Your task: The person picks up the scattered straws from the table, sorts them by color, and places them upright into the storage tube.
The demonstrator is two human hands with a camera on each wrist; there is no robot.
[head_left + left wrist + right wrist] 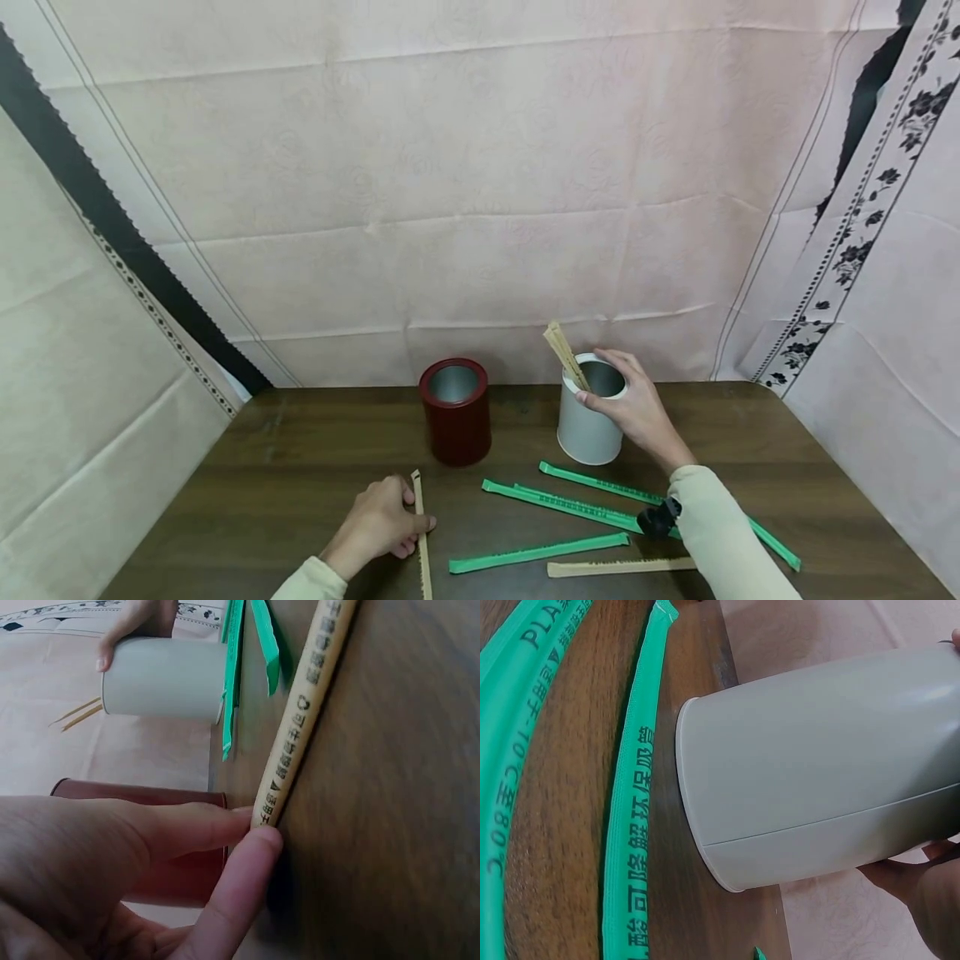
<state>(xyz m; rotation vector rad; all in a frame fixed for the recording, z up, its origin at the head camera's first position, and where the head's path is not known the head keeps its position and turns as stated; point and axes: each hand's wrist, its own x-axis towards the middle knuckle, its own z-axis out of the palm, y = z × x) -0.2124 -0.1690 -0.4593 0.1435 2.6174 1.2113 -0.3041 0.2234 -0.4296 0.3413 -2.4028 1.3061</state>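
Observation:
My left hand pinches a tan paper-wrapped straw between thumb and finger, low over the table; dark printing runs along the wrapper. My right hand grips the rim of a light grey canister, thumb at the near side and fingers at the far side. The canister stands upright, and a few tan wrapped straws lean out of its mouth to the left. Several green wrapped straws lie below it, partly covered by my right forearm.
An upright dark red canister stands left of the grey one, beyond my left hand. Another tan wrapped straw lies near the front of the brown wooden table. Pale patterned cloth hangs behind the table and at both sides.

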